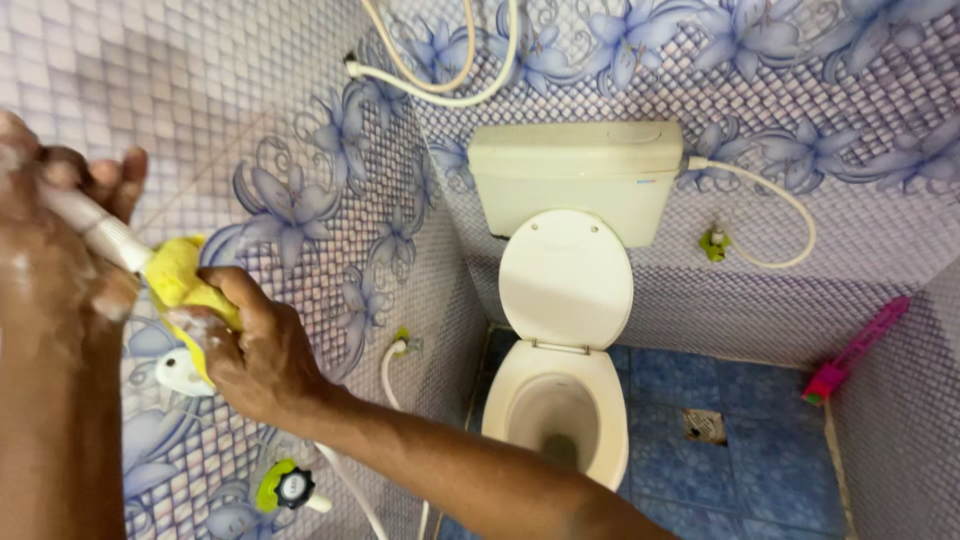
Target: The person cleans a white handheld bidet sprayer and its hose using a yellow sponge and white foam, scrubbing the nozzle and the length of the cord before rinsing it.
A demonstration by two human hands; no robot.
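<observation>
Sponge (pixel 180 285) half hidden under right hand (pixel 262 360), left hand (pixel 50 235) blurred

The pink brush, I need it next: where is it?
In the head view, the pink brush leans in the far right corner, its head on the blue floor, right of the toilet.

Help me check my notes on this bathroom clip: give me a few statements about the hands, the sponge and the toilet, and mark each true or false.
1. The right hand presses a yellow sponge. True.
2. The left hand is empty. False: it grips a white pipe.
3. The toilet lid is closed. False: it stands raised against the cistern.
4. A pink brush leans at the right wall. True.
5. The floor tiles are red. False: they are blue.
</observation>
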